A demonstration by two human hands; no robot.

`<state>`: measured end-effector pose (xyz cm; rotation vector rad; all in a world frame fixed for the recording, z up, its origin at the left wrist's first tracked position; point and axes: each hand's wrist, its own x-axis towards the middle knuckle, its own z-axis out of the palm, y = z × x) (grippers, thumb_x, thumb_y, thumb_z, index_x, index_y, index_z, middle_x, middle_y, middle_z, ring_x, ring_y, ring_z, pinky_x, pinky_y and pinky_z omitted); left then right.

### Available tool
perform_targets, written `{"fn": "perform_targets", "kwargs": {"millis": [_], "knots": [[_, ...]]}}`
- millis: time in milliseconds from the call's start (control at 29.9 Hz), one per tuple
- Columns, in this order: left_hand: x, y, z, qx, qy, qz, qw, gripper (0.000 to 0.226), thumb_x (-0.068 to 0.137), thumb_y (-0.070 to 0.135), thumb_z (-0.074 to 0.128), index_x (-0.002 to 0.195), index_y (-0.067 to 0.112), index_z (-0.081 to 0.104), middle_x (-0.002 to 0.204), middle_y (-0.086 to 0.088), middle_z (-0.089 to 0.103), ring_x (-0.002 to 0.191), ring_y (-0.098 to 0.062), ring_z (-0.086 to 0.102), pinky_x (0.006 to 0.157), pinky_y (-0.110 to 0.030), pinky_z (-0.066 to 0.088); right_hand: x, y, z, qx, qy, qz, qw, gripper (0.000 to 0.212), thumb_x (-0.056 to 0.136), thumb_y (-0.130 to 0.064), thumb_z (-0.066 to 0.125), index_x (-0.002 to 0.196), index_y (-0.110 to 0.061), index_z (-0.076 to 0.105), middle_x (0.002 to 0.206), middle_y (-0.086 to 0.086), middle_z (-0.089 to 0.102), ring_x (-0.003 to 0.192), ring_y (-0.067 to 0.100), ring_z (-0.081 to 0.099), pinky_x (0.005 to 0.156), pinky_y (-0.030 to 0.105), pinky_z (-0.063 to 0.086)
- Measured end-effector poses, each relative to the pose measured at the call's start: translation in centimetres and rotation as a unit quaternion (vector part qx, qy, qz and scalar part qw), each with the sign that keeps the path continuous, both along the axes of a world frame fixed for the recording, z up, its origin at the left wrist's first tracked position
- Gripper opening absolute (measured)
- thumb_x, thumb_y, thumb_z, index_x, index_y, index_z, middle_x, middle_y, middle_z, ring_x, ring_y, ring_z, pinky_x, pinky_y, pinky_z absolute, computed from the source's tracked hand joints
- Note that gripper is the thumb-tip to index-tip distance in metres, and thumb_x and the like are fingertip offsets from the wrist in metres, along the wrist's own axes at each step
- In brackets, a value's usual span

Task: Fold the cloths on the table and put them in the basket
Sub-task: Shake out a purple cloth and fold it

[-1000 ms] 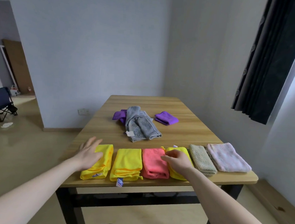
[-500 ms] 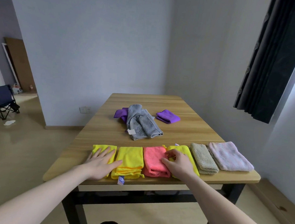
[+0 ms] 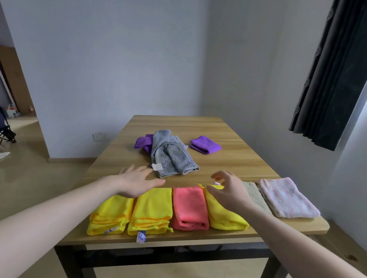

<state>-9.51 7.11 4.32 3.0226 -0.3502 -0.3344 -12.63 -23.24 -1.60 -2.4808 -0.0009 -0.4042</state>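
From the head camera, a wooden table (image 3: 230, 162) fills the middle of the room, and along its near edge six folded cloths lie side by side. Counting from the coral cloth (image 3: 189, 206) in that row: two yellow cloths (image 3: 112, 215) (image 3: 152, 211) sit to its left, a third yellow cloth (image 3: 225, 216) touches its right side, then a beige cloth (image 3: 253, 194) and a pale pink cloth (image 3: 287, 198) at the far right. Behind the coral cloth, toward the table's middle, a loose grey cloth (image 3: 171, 157) lies partly over a purple cloth (image 3: 143, 142), with a folded purple cloth (image 3: 205, 144) apart to its right. The left hand (image 3: 136, 184) hovers above the yellow pair, fingers spread and relaxed, holding nothing. The right hand (image 3: 228, 191) hangs over the third yellow cloth, fingers loosely curved, gripping nothing. No basket shows anywhere.
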Motion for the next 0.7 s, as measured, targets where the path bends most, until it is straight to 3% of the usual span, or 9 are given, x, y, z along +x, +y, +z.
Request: {"fn": "perform_targets", "kwargs": {"millis": [234,334,435,702], "knots": [[6.3,-8.3,0.8,-0.01,-0.078,-0.07,0.994,0.084,0.091,0.074,0.036,0.157,0.021,0.03,0.167,0.001,0.022,0.154,-0.026,0.017,0.124,-0.047,0.018,2.0,-6.5,-1.2,-0.234,-0.004,-0.056,0.971,0.048,0.092,-0.058,0.049,0.133,-0.036,0.057,0.144,-0.013,0.051,0.136,0.02,0.04,0.111,0.039,0.031],[9.0,-11.9,0.1,-0.018,-0.08,-0.085,0.993,0.077,0.095,0.064,0.042,0.156,0.018,0.032,0.167,-0.001,0.021,0.154,-0.026,0.017,0.123,-0.045,0.019,2.3,-7.4,-3.1,-0.206,0.018,-0.066,0.976,0.056,0.086,-0.068,0.032,0.125,-0.038,0.059,0.136,-0.015,0.056,0.132,0.019,0.042,0.118,0.044,0.021],[11.6,-15.3,-0.9,-0.019,-0.078,-0.097,0.992,0.072,0.097,0.057,0.044,0.157,0.019,0.031,0.167,-0.001,0.017,0.154,-0.025,0.014,0.124,-0.042,0.018,2.6,-7.4,-4.0,-0.16,0.033,-0.076,0.984,0.051,0.088,-0.068,0.033,0.125,-0.04,0.055,0.13,-0.014,0.057,0.129,0.019,0.042,0.121,0.047,0.014],[19.6,-22.7,-3.8,0.034,-0.041,-0.074,0.996,0.066,0.091,0.048,0.039,0.151,0.019,0.041,0.165,0.004,0.014,0.149,-0.031,0.023,0.114,-0.048,0.032,3.4,-8.2,-4.9,-0.143,0.03,-0.068,0.987,0.054,0.09,-0.068,0.031,0.131,-0.042,0.054,0.131,-0.018,0.054,0.127,0.017,0.042,0.119,0.048,0.018]]}}
